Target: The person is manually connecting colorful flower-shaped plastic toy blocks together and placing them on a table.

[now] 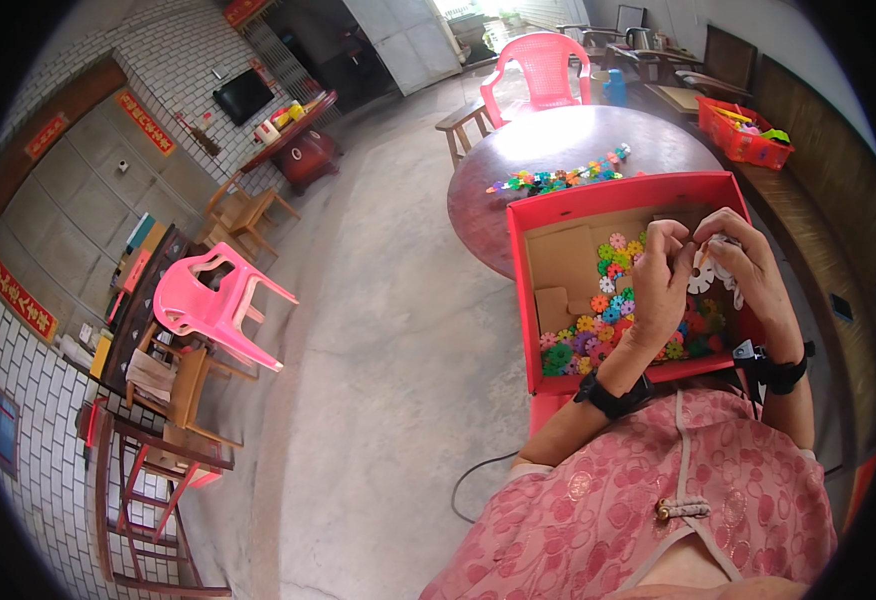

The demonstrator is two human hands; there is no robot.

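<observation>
Above a red cardboard box my two hands come together at the fingertips. My left hand is closed, its fingers bent in a pinch; what sits in the pinch is too small to make out. My right hand is closed on a white interlocking snowflake disc, with more white pieces partly hidden under its fingers. Beneath the hands, many coloured snowflake discs lie heaped in the box. Both wrists wear black straps.
Behind the box, a round dark table bears a chain of joined discs. A red basket of toys stands on the bench at right. Pink plastic chairs stand beyond the table and at left.
</observation>
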